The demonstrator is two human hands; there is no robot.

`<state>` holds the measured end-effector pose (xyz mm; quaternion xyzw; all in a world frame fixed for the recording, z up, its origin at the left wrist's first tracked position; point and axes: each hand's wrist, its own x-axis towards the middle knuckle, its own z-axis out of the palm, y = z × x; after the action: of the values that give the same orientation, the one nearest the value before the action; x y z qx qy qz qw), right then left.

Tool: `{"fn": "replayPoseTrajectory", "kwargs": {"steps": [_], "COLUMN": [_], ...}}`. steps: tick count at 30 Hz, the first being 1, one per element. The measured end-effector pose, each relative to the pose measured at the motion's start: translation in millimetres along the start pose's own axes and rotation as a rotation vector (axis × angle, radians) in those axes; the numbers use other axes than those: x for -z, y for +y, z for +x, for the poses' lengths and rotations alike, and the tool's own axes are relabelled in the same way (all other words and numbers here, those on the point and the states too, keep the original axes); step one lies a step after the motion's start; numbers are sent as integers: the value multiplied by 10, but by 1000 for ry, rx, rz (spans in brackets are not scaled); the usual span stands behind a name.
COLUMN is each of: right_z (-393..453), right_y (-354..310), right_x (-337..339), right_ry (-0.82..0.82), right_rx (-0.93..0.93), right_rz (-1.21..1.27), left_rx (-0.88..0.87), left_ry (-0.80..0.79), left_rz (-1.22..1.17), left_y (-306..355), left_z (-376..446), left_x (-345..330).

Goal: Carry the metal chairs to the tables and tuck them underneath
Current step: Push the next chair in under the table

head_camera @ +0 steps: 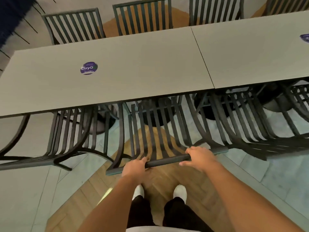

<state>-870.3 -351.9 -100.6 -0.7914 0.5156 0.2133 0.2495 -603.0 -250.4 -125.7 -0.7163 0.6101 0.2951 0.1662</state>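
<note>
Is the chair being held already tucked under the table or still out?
Partly in: the chair has its seat under the table edge, its backrest still out, held by left hand and right hand.

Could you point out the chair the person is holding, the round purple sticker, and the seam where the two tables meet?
held chair (167,161), head view, on its top rail between the hands.
purple sticker (88,68), head view, on its middle.
table seam (202,56), head view, midway along the dark line.
</note>
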Motion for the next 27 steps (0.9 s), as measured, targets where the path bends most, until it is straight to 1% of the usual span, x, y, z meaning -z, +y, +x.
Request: {"fn": "replayPoseTrajectory", "kwargs": {"steps": [3, 6, 8, 15, 20, 27], "right_z": [48, 35, 12, -58, 90, 330], "right_y": [-4, -55, -63, 43, 86, 71], "right_x": [-36, -100, -123, -209, -164, -8], "right_ry": [31, 119, 144, 121, 108, 152], "right_rx": [-11, -49, -73, -108, -87, -82], "right_rz": [-85, -128, -152, -136, -154, -182], "left_rx": [23, -1, -25, -87, -82, -67], "left_ry": [26, -21, -41, -64, -67, -69], "left_rz": [-17, -45, -80, -56, -45, -57], "left_y": [53, 47, 64, 169, 173, 119], "left_z": [4, 44, 50, 90, 191, 393], "left_x": [-5, 14, 17, 28, 95, 270]}}
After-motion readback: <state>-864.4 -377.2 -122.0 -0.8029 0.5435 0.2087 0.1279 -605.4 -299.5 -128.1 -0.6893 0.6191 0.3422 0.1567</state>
